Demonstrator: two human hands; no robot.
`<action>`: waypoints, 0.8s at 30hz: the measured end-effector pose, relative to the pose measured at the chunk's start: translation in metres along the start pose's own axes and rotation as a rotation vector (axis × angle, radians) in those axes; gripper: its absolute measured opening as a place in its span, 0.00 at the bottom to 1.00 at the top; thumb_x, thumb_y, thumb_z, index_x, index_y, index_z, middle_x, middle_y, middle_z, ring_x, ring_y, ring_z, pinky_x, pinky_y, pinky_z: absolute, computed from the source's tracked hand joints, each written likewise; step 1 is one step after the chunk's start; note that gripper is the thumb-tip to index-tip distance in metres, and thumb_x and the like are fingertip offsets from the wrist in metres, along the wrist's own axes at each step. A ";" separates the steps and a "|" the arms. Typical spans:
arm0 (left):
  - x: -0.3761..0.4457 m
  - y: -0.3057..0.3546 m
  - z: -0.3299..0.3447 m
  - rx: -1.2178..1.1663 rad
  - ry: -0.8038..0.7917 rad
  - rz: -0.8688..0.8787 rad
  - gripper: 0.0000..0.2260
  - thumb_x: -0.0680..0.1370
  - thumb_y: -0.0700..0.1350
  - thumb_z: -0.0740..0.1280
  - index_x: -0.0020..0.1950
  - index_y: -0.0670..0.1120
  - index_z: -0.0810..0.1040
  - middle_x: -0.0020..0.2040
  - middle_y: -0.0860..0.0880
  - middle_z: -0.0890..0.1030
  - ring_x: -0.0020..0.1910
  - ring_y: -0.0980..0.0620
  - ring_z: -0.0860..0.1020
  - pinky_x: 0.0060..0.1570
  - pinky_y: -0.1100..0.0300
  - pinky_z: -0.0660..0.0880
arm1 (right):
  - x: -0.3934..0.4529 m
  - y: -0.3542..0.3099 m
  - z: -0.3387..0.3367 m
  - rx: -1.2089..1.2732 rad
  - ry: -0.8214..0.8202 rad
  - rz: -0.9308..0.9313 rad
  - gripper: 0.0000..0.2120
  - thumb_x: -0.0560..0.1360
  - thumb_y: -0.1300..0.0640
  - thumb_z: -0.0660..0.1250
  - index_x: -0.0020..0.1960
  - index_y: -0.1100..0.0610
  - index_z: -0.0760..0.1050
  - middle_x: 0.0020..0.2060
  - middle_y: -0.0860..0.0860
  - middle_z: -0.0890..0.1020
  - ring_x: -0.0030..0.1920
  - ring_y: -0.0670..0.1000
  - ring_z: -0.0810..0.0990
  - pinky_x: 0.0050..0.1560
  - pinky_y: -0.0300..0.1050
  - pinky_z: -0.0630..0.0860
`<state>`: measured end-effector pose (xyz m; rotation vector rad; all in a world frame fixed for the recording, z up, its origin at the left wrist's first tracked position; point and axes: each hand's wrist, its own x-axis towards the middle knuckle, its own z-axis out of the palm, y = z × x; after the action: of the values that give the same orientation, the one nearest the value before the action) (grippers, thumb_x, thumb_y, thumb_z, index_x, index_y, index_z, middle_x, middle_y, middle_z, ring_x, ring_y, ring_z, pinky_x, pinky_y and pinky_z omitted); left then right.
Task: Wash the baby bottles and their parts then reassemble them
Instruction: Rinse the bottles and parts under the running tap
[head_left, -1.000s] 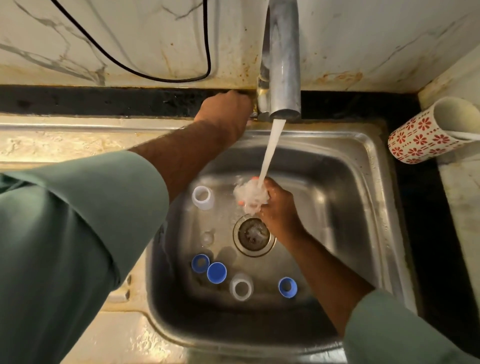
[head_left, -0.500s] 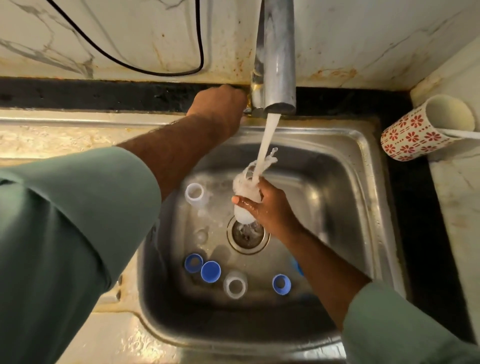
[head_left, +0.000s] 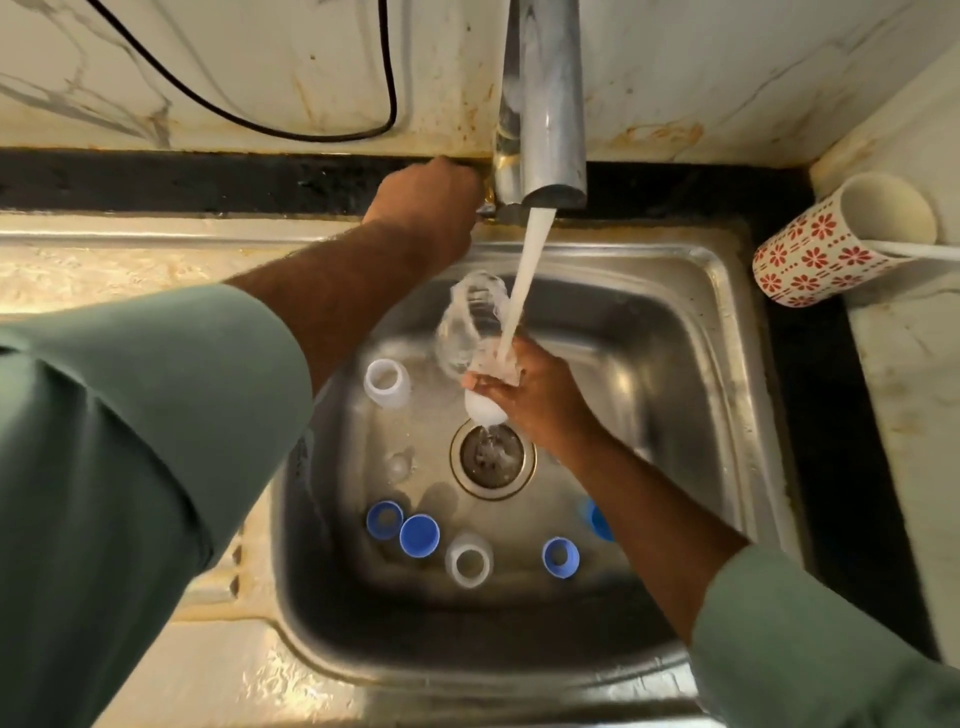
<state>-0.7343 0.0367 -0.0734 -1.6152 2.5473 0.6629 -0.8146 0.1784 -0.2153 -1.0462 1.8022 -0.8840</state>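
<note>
A baby bottle (head_left: 475, 358) is grasped by the right hand (head_left: 530, 400) and rinsed under the tap (head_left: 540, 104) stream, above the drain (head_left: 491, 454). The left hand (head_left: 426, 205) is curled round the tap handle just left of the tap. Rinsing is judged under way; next, the bottle should be emptied and the parts around the drain washed.

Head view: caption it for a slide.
Right hand holds a clear baby bottle beside the running faucet stream; left hand at the tap base.
</note>
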 end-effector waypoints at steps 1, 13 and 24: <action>0.002 -0.001 0.000 0.016 0.015 0.002 0.12 0.82 0.37 0.61 0.65 0.36 0.74 0.62 0.37 0.78 0.61 0.37 0.77 0.63 0.44 0.73 | 0.003 -0.003 -0.001 0.012 0.004 -0.009 0.24 0.71 0.48 0.75 0.64 0.53 0.74 0.54 0.48 0.81 0.55 0.49 0.79 0.55 0.40 0.76; 0.000 -0.003 0.004 0.019 0.007 -0.019 0.12 0.83 0.39 0.59 0.64 0.36 0.75 0.62 0.37 0.78 0.60 0.37 0.77 0.62 0.45 0.73 | 0.009 -0.021 0.005 0.207 -0.143 0.353 0.12 0.77 0.40 0.65 0.51 0.48 0.75 0.49 0.53 0.82 0.48 0.52 0.78 0.52 0.46 0.73; 0.007 -0.010 0.009 0.082 0.019 0.037 0.11 0.82 0.39 0.60 0.62 0.39 0.77 0.59 0.39 0.79 0.57 0.38 0.78 0.57 0.46 0.74 | 0.009 -0.037 -0.024 -0.644 -0.242 0.174 0.30 0.67 0.40 0.75 0.64 0.49 0.70 0.59 0.49 0.79 0.55 0.53 0.79 0.53 0.47 0.75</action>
<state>-0.7300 0.0305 -0.0864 -1.5603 2.5866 0.5402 -0.8274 0.1592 -0.1765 -1.2925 1.9702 -0.0473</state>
